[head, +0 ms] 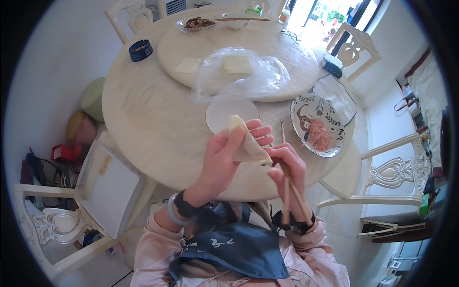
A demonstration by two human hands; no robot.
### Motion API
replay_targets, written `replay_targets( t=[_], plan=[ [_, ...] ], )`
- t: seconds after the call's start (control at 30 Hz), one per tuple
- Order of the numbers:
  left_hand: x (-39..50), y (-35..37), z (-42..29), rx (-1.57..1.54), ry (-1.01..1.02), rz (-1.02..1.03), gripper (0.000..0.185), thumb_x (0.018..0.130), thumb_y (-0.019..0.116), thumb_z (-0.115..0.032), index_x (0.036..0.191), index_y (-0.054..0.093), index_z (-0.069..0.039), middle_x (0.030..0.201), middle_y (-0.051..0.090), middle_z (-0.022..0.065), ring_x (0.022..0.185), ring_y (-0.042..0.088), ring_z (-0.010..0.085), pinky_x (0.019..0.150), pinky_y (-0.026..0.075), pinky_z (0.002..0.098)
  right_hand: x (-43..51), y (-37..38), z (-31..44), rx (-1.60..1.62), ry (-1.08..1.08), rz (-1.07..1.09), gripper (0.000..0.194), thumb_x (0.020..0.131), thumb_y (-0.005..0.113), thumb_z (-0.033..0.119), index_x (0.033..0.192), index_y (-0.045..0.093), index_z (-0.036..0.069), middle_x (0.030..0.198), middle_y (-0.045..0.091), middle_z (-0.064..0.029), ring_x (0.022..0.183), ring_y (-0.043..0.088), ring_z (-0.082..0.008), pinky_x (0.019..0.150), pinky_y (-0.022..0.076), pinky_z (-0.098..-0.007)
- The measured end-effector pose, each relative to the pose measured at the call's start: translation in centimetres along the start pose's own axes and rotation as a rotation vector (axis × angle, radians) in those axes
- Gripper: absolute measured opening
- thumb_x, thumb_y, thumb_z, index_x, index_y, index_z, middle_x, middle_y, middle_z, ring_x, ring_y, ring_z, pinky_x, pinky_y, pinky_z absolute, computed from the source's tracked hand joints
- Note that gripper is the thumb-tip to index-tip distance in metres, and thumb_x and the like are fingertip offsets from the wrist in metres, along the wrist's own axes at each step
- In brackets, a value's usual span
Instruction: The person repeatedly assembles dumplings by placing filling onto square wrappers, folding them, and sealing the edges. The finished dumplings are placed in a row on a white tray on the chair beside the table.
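A pale dough wrapper (249, 147), folded over into a tapered shape, rests along my left hand (220, 158), with the thumb pressing on it. My right hand (292, 166) keeps a pair of wooden chopsticks (285, 201) against the palm, while its fingertips meet the wrapper's lower right end. Beyond my hands lies a white plate (218, 109), partly covered by them. Pink minced meat (319, 135) sits in a patterned bowl (331, 104) to the right. Square wrappers (237, 64) are stacked on a clear plastic bag (270, 80), and a single wrapper (188, 66) lies to their left.
The round table (132, 118) carries a raised turntable (172, 46). On it are a glass dish of dark food (197, 23) and a white bowl (235, 24) with chopsticks across. A cloth (337, 95), tissue pack (332, 66) and blue tin (140, 50) lie around. Carved chairs (391, 168) surround it.
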State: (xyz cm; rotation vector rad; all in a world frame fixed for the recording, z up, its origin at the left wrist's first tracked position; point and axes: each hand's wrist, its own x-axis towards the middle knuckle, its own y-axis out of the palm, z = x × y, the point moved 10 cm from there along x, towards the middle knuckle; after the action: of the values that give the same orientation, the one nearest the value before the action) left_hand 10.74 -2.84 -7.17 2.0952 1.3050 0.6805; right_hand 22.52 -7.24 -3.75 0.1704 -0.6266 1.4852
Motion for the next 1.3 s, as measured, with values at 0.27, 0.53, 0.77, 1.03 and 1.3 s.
replay_targets(
  t=[0.27, 0.53, 0.77, 1.03, 1.3],
  plan=[
    [0.2, -1.2, 1.0, 0.119, 0.036, -0.115, 0.034, 0.098, 0.048, -0.022, 0.117, 0.057, 0.005, 0.104, 0.062, 0.0061, 0.095, 0.058, 0.0117, 0.085, 0.045, 0.0256, -0.6, -2.0, -0.2, 0.015, 0.030, -0.232, 0.010, 0.083, 0.065, 0.002, 0.079, 0.057, -0.003, 0.078, 0.054, -0.0058, 0.066, 0.047, -0.0099, 0.059, 0.0373, -0.0222],
    [-0.1, -1.0, 2.6, -0.206, -0.004, -0.083, 0.032, 0.097, 0.048, -0.022, 0.119, 0.057, 0.000, 0.111, 0.063, 0.0103, 0.105, 0.058, 0.0171, 0.092, 0.044, 0.0315, -0.7, -1.7, -1.6, 0.211, 0.165, -0.331, 0.008, 0.088, 0.060, 0.005, 0.088, 0.057, -0.002, 0.078, 0.055, -0.0051, 0.068, 0.054, -0.0080, 0.062, 0.0421, -0.0211],
    [0.0, -0.2, 2.6, -0.338, 0.049, 0.018, 0.030, 0.098, 0.047, -0.019, 0.119, 0.056, 0.000, 0.115, 0.061, 0.0122, 0.110, 0.056, 0.0185, 0.095, 0.044, 0.0316, -0.1, -1.7, -2.1, 0.471, 0.224, -0.390, 0.010, 0.092, 0.056, 0.012, 0.092, 0.057, 0.002, 0.084, 0.056, -0.0021, 0.072, 0.054, -0.0085, 0.064, 0.0436, -0.0215],
    [0.2, -0.9, 2.3, -0.489, 0.116, 0.054, 0.029, 0.098, 0.046, -0.019, 0.118, 0.057, -0.001, 0.115, 0.062, 0.0118, 0.098, 0.060, 0.0142, 0.081, 0.049, 0.0265, -0.4, -0.3, -2.8, 0.694, 0.276, -0.402, 0.009, 0.092, 0.057, 0.012, 0.094, 0.057, 0.003, 0.081, 0.059, -0.0020, 0.073, 0.054, -0.0079, 0.067, 0.0430, -0.0205],
    [-0.1, -0.2, 2.0, -0.252, 0.004, 0.211, 0.024, 0.096, 0.049, -0.016, 0.110, 0.062, -0.001, 0.111, 0.063, 0.0120, 0.082, 0.061, 0.0109, 0.074, 0.049, 0.0250, 0.7, -1.9, 0.2, 0.331, 0.021, -0.309, 0.010, 0.090, 0.059, 0.009, 0.088, 0.058, 0.000, 0.084, 0.053, -0.0044, 0.070, 0.047, -0.0096, 0.064, 0.0364, -0.0216]
  ],
)
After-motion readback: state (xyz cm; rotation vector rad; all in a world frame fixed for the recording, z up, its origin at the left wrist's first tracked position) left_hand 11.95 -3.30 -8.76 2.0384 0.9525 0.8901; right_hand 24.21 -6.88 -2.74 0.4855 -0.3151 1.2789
